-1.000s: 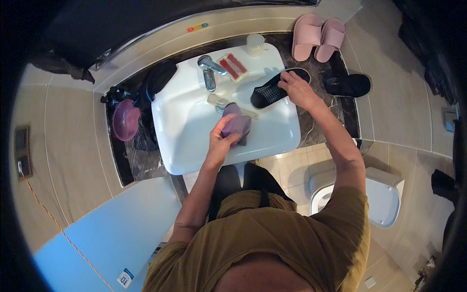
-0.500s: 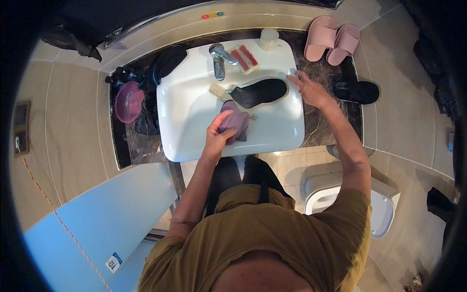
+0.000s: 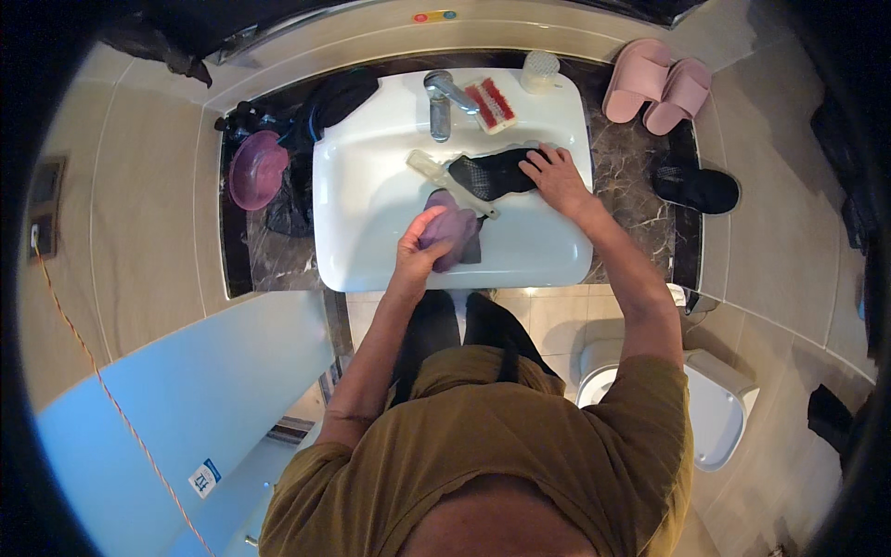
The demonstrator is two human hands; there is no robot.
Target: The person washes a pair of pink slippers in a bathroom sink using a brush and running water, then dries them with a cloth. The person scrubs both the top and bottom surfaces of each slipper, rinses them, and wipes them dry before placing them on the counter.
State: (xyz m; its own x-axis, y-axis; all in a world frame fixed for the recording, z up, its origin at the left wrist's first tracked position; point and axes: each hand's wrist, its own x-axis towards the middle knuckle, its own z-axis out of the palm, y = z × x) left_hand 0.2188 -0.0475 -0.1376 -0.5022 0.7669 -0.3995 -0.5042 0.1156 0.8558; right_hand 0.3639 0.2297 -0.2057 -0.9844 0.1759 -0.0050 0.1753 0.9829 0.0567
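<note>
My left hand is closed around a bunched purple cloth near the front of the white sink. A darker grey part hangs from the cloth's right side. My right hand has its fingers bent over the right end of a black slipper lying in the basin, whose left part shows a mesh-like texture. Between the cloth and the slipper lies a pale-handled brush, slanting down to the right.
Behind are a chrome faucet, a red-and-white scrub brush and a clear cup. Pink slippers and another black slipper stand right. A pink basin and dark bags sit left; a toilet is lower right.
My right hand has come from the sink's right rim onto the black slipper. The left hand still holds the purple cloth. The view has shifted slightly.
</note>
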